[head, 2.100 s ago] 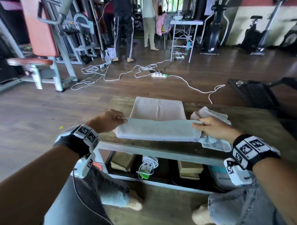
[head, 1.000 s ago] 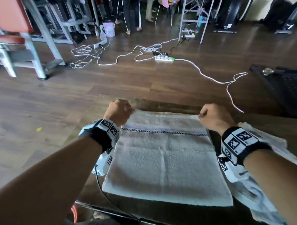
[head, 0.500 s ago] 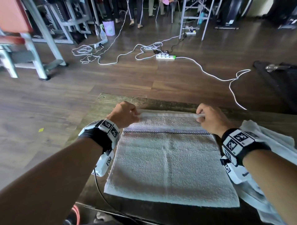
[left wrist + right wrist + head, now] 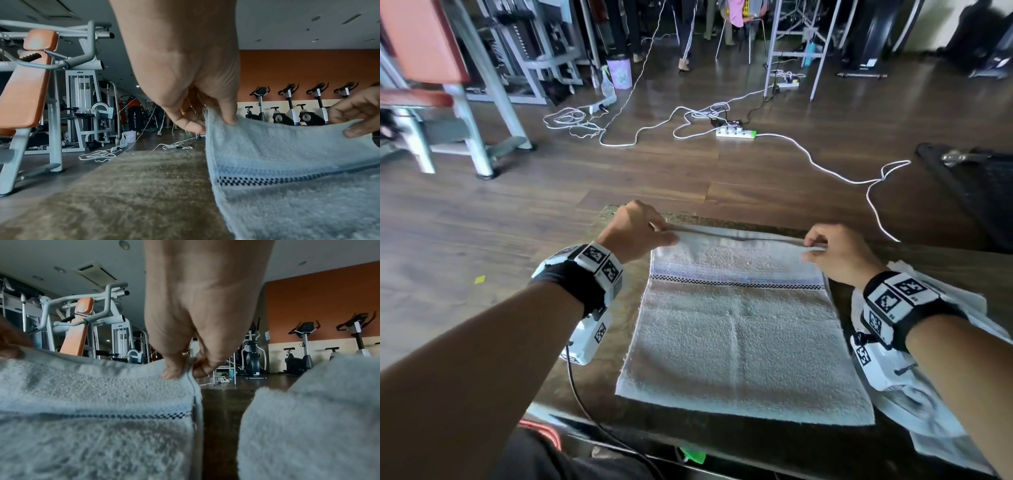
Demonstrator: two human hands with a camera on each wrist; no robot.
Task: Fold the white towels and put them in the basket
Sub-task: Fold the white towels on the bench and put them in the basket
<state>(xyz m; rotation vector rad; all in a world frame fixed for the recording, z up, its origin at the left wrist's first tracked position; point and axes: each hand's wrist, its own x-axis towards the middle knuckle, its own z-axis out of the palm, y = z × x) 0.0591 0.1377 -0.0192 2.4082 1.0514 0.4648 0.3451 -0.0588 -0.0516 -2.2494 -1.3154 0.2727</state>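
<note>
A white towel [image 4: 739, 342] with a thin checkered stripe lies spread on the dark table [image 4: 599, 377]. My left hand [image 4: 640, 229] pinches its far left corner, and the thumb and finger clamp the cloth in the left wrist view [image 4: 213, 120]. My right hand [image 4: 828, 250] pinches the far right corner [image 4: 187, 369]. The far edge is lifted a little off the table between both hands. A second white towel [image 4: 935, 404] lies crumpled at the right, partly under my right forearm [image 4: 308, 410]. No basket is in view.
The table's far edge [image 4: 722, 219] is just beyond the towel. White cables and a power strip [image 4: 734, 133] lie on the wooden floor beyond. Gym machines [image 4: 465, 96] stand at the far left, people's legs [image 4: 685, 34] at the back, a black mat [image 4: 976, 185] at right.
The towel, folded at the near edge two seconds ago, now lies spread out. Both hands reached its far corners and, in the last half second, raised the far edge slightly.
</note>
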